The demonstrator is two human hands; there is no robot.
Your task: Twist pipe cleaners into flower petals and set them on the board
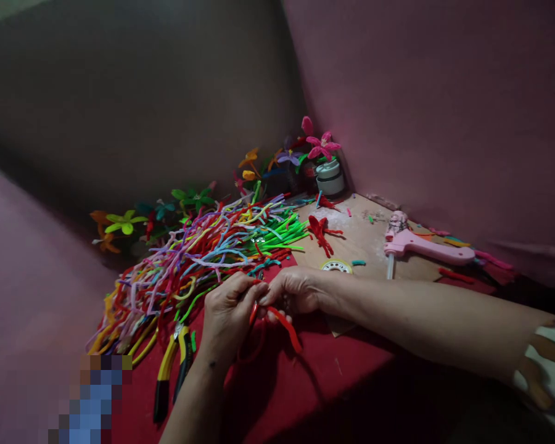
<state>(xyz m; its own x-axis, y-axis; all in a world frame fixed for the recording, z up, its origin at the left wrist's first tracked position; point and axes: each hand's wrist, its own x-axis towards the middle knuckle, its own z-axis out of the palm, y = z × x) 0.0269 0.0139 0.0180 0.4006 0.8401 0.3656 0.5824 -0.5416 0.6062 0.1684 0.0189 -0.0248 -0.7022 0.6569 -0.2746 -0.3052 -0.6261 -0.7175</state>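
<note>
My left hand (229, 308) and my right hand (298, 291) meet over the red tabletop, fingertips nearly touching. Both are closed in a pinch on a red pipe cleaner (287, 330), whose fuzzy end sticks out below my right fingers toward the lower right. The part between the fingertips is mostly hidden. A thin red loop (254, 348) shows dimly under my left hand; I cannot make out what it belongs to. Left of my left forearm lie pliers (171, 364) with yellow and black handles.
A big heap of coloured pipe cleaners (203, 246) covers the left and middle. Behind it stand pipe cleaner flowers (324, 146) and a lidded jar (330, 177). On the board (374, 246) at right are a pink glue gun (425, 245), a red petal piece (321, 234) and a white disc (337, 266).
</note>
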